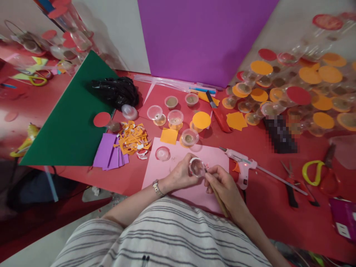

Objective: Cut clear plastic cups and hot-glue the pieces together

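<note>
Tan and slim, the tool (221, 203) slants from near right to far left, pinched like a pen in the right hand (224, 183). At its far end is the clear cup (197, 167), between the hands, round face turned up, held by the curled fingers and thumb of the left hand (183, 172). Beneath lies pink paper (155, 174); farther, an orange square (169, 136), then a purple board (200, 40).

Table (258, 222) red | shirt (172, 237) white, dark-striped | paper sheet (158, 174) pink | backdrop (203, 40) purple | board (66, 126) green
</note>
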`<state>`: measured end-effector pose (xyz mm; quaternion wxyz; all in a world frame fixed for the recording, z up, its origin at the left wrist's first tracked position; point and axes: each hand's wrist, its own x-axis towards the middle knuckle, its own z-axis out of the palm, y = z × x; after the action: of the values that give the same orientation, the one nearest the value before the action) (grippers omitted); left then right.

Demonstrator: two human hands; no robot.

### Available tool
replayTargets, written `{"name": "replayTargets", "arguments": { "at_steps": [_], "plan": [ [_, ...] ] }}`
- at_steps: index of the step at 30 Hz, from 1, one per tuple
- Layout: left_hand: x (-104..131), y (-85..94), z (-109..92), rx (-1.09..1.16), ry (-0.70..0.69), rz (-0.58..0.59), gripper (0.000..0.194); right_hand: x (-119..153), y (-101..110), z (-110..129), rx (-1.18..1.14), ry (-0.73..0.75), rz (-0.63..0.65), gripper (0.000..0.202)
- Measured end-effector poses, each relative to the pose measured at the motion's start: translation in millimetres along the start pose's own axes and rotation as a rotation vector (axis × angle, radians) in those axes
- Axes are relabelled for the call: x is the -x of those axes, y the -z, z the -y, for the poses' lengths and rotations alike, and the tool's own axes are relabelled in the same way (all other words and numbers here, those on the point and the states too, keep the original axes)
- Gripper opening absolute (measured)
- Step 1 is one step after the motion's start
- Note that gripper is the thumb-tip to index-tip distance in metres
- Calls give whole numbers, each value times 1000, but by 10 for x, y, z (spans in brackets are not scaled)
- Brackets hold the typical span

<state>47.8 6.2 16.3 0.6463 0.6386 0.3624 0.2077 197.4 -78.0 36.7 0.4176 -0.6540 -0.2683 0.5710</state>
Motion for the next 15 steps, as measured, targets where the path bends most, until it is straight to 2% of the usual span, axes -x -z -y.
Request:
{"name": "replayTargets", "arguments": {
  "at_steps": [15],
  "plan": [
    [-6,-8,79,-43,-90,28,31,-45,-22,11,-21,-3,-1,41]
  ]
}}
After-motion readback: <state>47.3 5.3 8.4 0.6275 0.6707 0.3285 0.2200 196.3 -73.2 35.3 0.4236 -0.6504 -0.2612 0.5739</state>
